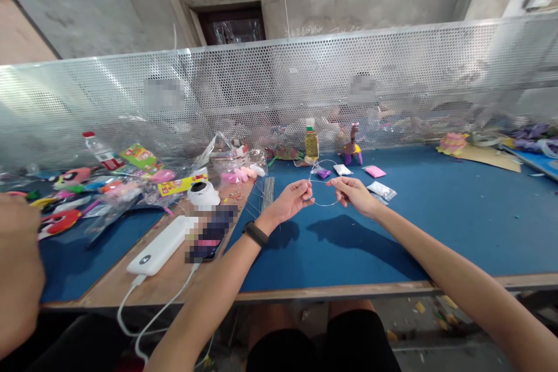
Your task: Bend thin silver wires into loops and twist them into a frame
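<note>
Both my hands are raised over the blue table mat (349,267), pinching a thin silvery wire (326,205) bent into a loop. My left hand (293,202), with a black band on the wrist, is closed on the loop's left side. On its right side my right hand (352,193) grips the wire between thumb and fingers. A short straight stretch of wire runs between the two hands. Behind them lie a purple packet (323,172), a white packet (342,170) and a pink packet (375,171). A bundle of straight wires (267,190) rests left of my left hand.
A bottle of yellow liquid (311,144) and a giraffe-like figure (351,148) stand before the perforated metal screen (270,87). Leftward are a phone (213,232), a white power bank (161,247) with cables, and cluttered packets. Another person's arm (20,267) shows at far left.
</note>
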`<state>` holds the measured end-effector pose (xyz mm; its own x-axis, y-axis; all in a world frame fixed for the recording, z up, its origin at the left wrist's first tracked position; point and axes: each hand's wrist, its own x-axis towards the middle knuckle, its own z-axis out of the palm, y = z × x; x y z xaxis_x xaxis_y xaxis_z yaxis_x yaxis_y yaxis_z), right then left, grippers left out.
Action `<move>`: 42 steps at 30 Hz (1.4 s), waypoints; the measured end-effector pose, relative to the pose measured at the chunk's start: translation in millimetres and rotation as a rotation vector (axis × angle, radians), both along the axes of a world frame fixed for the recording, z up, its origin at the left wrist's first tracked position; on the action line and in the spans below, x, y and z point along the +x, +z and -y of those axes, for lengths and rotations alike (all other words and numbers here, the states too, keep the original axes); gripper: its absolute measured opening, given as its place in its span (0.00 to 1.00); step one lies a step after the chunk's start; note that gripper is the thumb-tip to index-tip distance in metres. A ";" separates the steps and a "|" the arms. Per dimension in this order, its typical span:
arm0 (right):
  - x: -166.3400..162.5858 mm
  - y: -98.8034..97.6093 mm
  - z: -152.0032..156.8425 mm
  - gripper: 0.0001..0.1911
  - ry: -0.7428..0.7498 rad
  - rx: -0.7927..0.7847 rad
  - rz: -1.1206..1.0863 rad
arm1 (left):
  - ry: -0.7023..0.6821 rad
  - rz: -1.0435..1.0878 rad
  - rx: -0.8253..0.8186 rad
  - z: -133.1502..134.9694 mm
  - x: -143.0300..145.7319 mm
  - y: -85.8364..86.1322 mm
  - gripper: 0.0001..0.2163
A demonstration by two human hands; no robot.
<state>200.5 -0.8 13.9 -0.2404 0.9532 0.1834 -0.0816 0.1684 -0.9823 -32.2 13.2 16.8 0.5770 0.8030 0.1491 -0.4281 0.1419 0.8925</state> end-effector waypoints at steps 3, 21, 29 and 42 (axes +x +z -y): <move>1.0 1.3 0.3 0.24 -0.014 0.014 0.022 | 0.111 -0.075 0.107 -3.4 1.1 -0.1 0.19; 4.5 6.0 2.2 0.25 -0.024 0.082 0.140 | 0.138 -0.380 0.226 -1.0 3.1 -0.9 0.17; 4.0 8.2 3.0 0.24 -0.005 -0.007 0.037 | -0.084 -0.089 -0.147 -5.9 -7.9 -0.3 0.15; 11.1 4.6 -2.5 0.24 -0.012 0.085 0.211 | 0.101 -0.502 0.183 -15.2 -12.2 -9.7 0.18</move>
<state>211.6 1.7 18.4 -0.2709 0.9393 0.2106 0.1262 0.2515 -0.9596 -44.3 28.4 7.1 0.5345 0.8450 0.0173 0.0540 -0.0546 0.9970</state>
